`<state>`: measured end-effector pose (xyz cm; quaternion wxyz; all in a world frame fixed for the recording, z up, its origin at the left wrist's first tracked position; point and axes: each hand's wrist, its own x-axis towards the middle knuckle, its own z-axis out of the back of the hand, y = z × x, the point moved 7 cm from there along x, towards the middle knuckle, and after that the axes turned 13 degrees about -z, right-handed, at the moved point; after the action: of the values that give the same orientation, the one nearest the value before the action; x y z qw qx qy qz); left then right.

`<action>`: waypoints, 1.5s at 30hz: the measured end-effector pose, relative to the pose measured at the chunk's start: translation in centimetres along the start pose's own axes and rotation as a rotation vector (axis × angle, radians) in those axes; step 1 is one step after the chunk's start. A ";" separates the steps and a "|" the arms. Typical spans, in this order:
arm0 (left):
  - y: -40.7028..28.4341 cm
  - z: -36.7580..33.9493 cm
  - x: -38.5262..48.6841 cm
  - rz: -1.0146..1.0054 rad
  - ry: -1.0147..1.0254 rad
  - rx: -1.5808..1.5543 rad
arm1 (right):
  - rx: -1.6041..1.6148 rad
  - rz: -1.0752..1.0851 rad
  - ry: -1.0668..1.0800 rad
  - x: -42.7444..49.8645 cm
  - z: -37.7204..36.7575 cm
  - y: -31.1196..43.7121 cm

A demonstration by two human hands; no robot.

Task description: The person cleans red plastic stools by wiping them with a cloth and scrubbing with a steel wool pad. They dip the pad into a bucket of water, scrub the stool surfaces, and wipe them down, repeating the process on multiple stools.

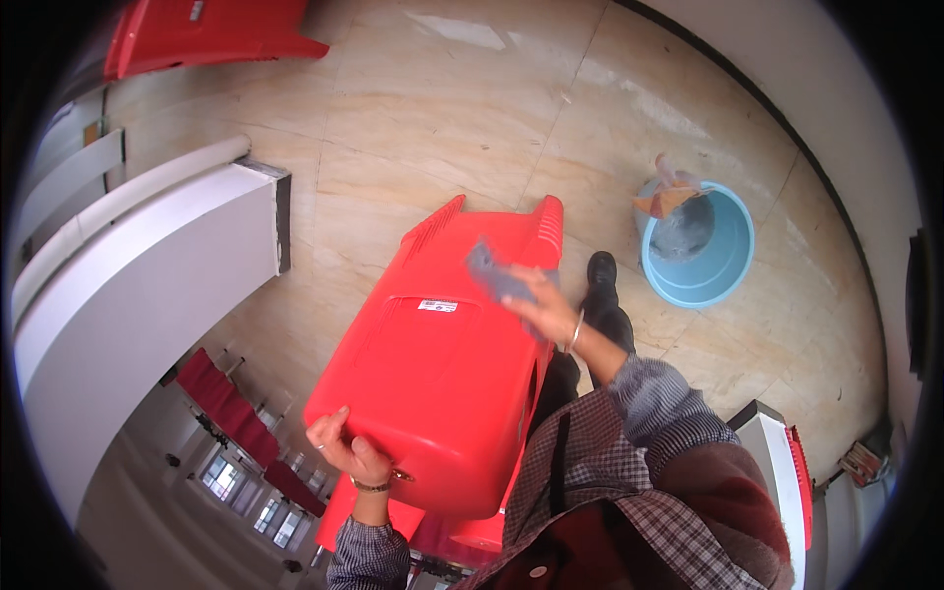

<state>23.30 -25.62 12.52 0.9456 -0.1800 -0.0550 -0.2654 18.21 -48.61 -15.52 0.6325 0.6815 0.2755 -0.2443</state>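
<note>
A red plastic chair (435,369) stands before me, with a white label (438,305) on its flat panel. My left hand (349,451) grips the rounded near edge of the chair, fingers on top and a ring on one of them. In my right hand (544,304) is a crumpled grey cloth (495,276), pressed against the chair's panel near its right side. The hand and cloth are somewhat blurred. Beyond the cloth, two ribbed chair legs (549,221) point away from me.
A light blue bucket (741,254) with a greyish translucent bag in it stands on the tiled floor (442,110) to the right. A white partition (162,258) lies to the left. Another red plastic chair (214,33) is at the far left. My black boot (602,271) is beside the chair.
</note>
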 end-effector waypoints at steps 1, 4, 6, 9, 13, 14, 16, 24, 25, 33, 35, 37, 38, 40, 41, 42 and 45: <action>0.1 -0.1 0.0 0.007 0.004 -0.008 | 0.068 0.186 0.045 -2.4 -0.6 3.5; 0.2 -0.3 0.2 0.018 -0.006 -0.051 | 0.062 0.503 0.227 -10.3 -2.9 11.6; 0.3 -0.4 0.1 0.020 -0.031 -0.105 | 0.046 0.658 0.260 -14.3 -3.7 14.4; 0.6 -0.5 0.0 0.040 -0.024 -0.119 | 0.103 0.685 0.229 -15.2 -4.0 13.7; 0.9 -0.5 -0.2 0.042 -0.066 -0.172 | 0.083 0.325 -0.031 -7.7 -1.2 7.2; 0.9 -0.4 -0.2 0.033 -0.080 -0.169 | 0.171 -0.077 -0.067 -5.2 -0.3 3.6; 0.9 -0.3 -0.1 0.011 -0.154 -0.264 | 0.423 -0.450 -0.142 -3.7 2.2 0.1; 5.4 4.6 -4.4 0.109 -0.378 -0.219 | 0.074 -0.166 0.126 -9.5 1.8 5.9; 6.3 5.5 -5.4 0.166 -0.398 -0.108 | -0.112 -0.078 0.169 -9.9 0.6 6.5; 8.3 3.2 -7.3 0.281 -0.022 -0.061 | -0.184 -0.384 0.309 3.3 -3.3 4.6; 8.1 3.1 -7.4 0.315 -0.018 -0.073 | -0.266 -0.352 0.384 6.5 -6.3 6.6; 7.9 3.2 -7.6 0.320 -0.018 -0.071 | -0.375 -0.343 0.449 7.8 -10.0 8.9; 7.8 3.3 -7.6 0.316 -0.007 -0.051 | -0.358 -0.189 0.520 7.5 -12.1 11.1; 7.7 3.6 -7.8 0.316 0.012 -0.028 | -0.333 0.115 0.615 6.0 -15.4 15.1; 7.7 3.7 -7.9 0.326 0.000 -0.033 | -0.370 0.335 0.673 5.1 -16.7 17.0; 7.7 3.8 -7.9 0.336 0.008 -0.044 | -0.335 0.275 0.713 5.3 -17.5 17.3; 7.4 4.1 -7.8 0.327 0.011 -0.052 | -0.355 0.245 0.882 6.8 -19.1 16.9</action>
<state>20.46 -14.45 12.50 0.9715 -0.2093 -0.0132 -0.1102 34.43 -29.91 -6.29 0.5858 0.6291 0.4724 0.1946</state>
